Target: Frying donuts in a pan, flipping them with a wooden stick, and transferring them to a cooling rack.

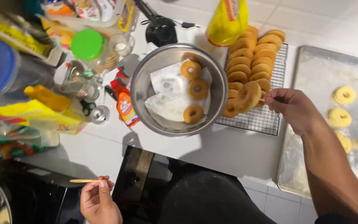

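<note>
- Fried doughnut (pixel 248 96): in the head view it hangs on a thin skewer that your right hand (pixel 295 108) pinches at the far end. It sits above the near left part of the wire cooling rack (pixel 262 120), just beside the rim of the steel bowl (pixel 139 97). Held on a stick, the hot ring stays away from your skin.
- Right-hand grip: clenched on the skewer, thumb and fingers pressed together. The stick itself shows only as a short length between hand and doughnut.
- Left hand (pixel 99 203): low in the picture, over the dark stove front. Its grip is closed on a second thin wooden skewer (pixel 83 181), which points left and carries nothing.
- Rack contents: a row of fried doughnuts (pixel 255 54) stands on edge, leaning one on the next. Stacked this way they likely drain and cool with air around them.
- Bowl contents: three fried rings lie flat on white paper lining (pixel 168 108), which probably takes up oil.
- Tray (pixel 311 74): on the right of the worktop, dusted with flour. Pale raw rings (pixel 344 94) lie on it, well apart, so they do not stick together.
- Left side of the worktop: an orange bottle (pixel 125 108), a green-lidded jar (pixel 88 45) and assorted packets stand close together.
- Bottom left corner: a pan with pale rings is only partly visible.
</note>
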